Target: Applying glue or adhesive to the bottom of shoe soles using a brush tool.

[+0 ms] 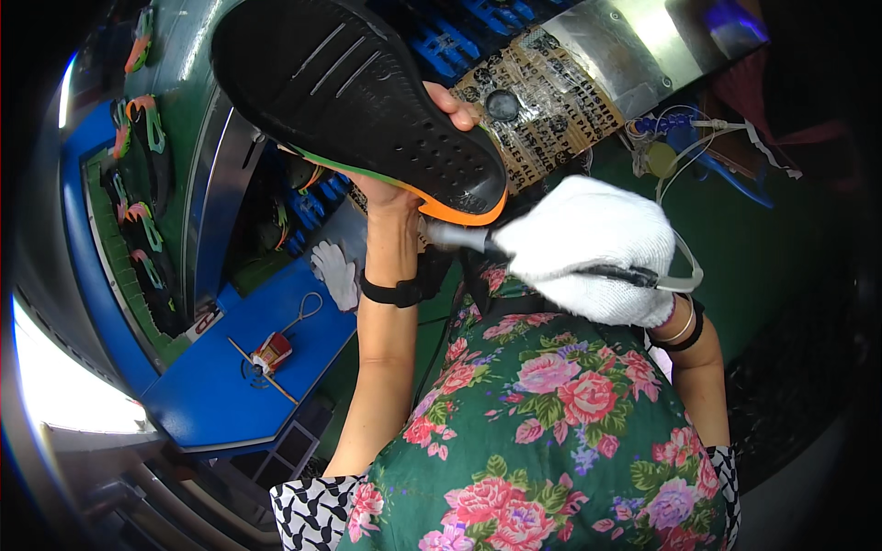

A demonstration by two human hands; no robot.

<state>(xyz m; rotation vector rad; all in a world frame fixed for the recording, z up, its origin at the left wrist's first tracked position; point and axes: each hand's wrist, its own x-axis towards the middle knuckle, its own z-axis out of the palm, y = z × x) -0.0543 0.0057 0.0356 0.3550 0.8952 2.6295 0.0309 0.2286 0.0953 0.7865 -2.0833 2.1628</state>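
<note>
The left hand (397, 188) holds up a black sole (354, 96) with an orange and green edge, fingers behind it. The right hand (588, 248), in a white glove, grips a thin tool (457, 237) whose metal tip is just under the orange heel. Below left, a spare white glove (335, 272) and a small red can (271, 351) lie on the blue counter (220, 395).

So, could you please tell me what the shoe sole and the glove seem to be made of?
The shoe sole looks like matte black rubber or foam: moulded ridges, small holes, orange and green edge layers. The glove on the right hand seems white knitted cotton, judging by its nubby weave.
</note>
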